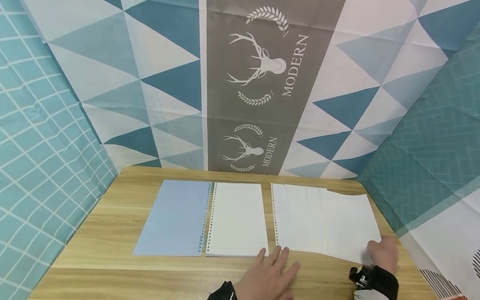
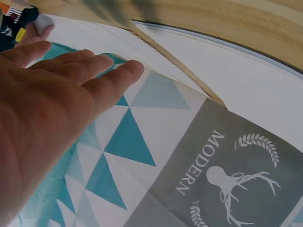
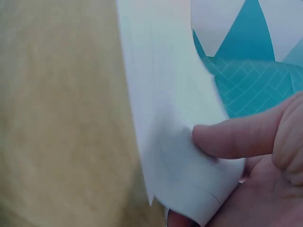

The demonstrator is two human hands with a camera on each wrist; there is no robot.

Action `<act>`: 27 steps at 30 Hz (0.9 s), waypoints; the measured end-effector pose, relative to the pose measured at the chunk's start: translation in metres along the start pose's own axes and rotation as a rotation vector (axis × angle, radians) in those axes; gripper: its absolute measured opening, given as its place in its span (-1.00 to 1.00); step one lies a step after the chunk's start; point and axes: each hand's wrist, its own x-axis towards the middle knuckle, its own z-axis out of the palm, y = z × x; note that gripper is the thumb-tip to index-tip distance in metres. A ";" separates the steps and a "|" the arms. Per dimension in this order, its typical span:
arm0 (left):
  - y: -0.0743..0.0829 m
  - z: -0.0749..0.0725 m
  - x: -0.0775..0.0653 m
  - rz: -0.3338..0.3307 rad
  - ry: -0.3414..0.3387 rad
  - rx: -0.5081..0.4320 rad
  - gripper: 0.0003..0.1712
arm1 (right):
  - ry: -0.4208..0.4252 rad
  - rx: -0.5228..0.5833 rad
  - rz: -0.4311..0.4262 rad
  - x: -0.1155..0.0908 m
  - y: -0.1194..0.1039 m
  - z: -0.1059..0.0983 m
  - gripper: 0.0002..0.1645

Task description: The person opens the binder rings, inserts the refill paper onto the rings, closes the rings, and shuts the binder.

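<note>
At the right end of the table, my right hand point(image 1: 385, 255) grips the near right corner of fanned-out white loose-leaf sheets point(image 1: 348, 225). In the right wrist view, the thumb lies on top of the paper point(image 3: 175, 151), which bends at the held corner, and a fingertip shows beneath. My left hand point(image 1: 264, 277) is spread with straight fingers by the near edge of the middle stack of lined, hole-punched paper point(image 1: 238, 221). Whether its fingertips touch the paper or the table is unclear. The left wrist view shows this hand point(image 2: 57, 90) holding nothing.
A light blue notebook cover point(image 1: 172, 221) with holes along its right edge lies left of the middle stack. All of it rests on a wooden table point(image 1: 112, 233). Patterned cloth point(image 1: 168, 83) hangs behind and at both sides.
</note>
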 end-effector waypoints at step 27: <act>-0.021 -0.011 0.021 -0.144 0.004 -0.175 -0.28 | -0.089 0.552 0.086 0.006 -0.005 -0.006 -0.06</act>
